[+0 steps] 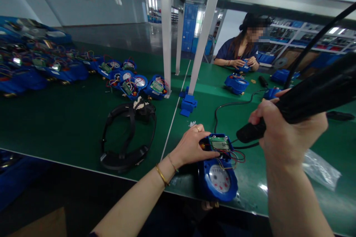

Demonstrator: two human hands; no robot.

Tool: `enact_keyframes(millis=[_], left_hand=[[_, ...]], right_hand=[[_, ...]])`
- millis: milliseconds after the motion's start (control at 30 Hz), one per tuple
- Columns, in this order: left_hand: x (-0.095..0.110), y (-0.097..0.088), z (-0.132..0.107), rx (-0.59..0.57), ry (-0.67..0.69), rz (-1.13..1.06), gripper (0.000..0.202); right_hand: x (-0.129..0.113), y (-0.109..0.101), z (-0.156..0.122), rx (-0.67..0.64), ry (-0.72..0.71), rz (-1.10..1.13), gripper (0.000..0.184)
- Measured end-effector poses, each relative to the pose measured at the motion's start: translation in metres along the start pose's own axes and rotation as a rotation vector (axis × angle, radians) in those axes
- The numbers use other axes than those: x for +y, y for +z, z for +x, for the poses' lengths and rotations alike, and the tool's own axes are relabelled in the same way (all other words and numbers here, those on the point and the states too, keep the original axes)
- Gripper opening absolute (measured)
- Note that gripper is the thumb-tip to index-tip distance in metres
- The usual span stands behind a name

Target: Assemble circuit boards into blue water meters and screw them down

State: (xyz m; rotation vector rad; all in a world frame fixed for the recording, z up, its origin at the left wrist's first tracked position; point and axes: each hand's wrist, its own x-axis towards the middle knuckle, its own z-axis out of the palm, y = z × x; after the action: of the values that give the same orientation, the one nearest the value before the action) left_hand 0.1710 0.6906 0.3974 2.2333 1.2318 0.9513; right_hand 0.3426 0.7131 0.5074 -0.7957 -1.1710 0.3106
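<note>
Green worktable [69,126] runs across a large industrial room, with pale metal posts [167,33] rising from it to a shelf overhead. At the near edge, slightly right of centre, lies a blue meter [218,172], its round white dial [220,179] facing up and toward the person. Above the dial, an open box section shows a green circuit board [219,143] with thin red, black and pale wires looping out to the right.

The person's left hand [191,146] comes in from the left, thumb and forefinger parted in a C shape and touching the box section; whether it grips firmly cannot be told. The right hand [289,133] is closed around a thick black tool [314,89], whose narrow end points down and left toward the board; contact is unclear.

Just beyond the left hand lie small white pieces [192,123] and a blue plastic part [188,104]. To the left rests black strapped headgear [122,161], with a cluster of blue meters [132,83] behind it. At right, a clear plastic bag [321,170] lies partly behind the right forearm. Across the table, a co-worker [236,48] in dark clothing holds a blue unit [244,67] in both hands.
</note>
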Motion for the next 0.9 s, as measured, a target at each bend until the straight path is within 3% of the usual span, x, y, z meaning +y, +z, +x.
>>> enact_keyframes(millis=[233,400,533,600,667,767,833,900], left_hand=[[0.000,0.002,0.002,0.014,-0.024,-0.015,0.045],[0.006,-0.004,0.005,-0.009,-0.098,-0.017,0.046],[0.005,-0.011,0.001,-0.045,-0.250,-0.158,0.056],[-0.006,-0.012,0.001,0.025,-0.359,-0.318,0.082],[-0.021,-0.010,0.003,0.062,-0.406,-0.628,0.092],[-0.034,-0.012,0.007,0.234,-0.654,-1.059,0.067],[-0.034,-0.018,0.007,0.465,-0.882,-1.302,0.042],[-0.029,-0.026,0.002,0.698,-1.088,-1.510,0.035]], right_hand=[[0.002,0.000,-0.001,-0.079,0.008,0.068,0.025],[0.006,-0.010,-0.001,-0.214,0.118,0.182,0.052],[-0.004,-0.015,0.002,-0.109,0.175,0.294,0.052],[-0.012,-0.015,0.002,-0.010,0.179,0.374,0.051],[-0.019,-0.014,0.001,0.072,0.173,0.451,0.049],[-0.028,-0.014,-0.004,0.162,0.165,0.515,0.047],[-0.031,-0.015,-0.007,0.210,0.161,0.531,0.046],[-0.032,-0.016,-0.010,0.241,0.170,0.544,0.044]])
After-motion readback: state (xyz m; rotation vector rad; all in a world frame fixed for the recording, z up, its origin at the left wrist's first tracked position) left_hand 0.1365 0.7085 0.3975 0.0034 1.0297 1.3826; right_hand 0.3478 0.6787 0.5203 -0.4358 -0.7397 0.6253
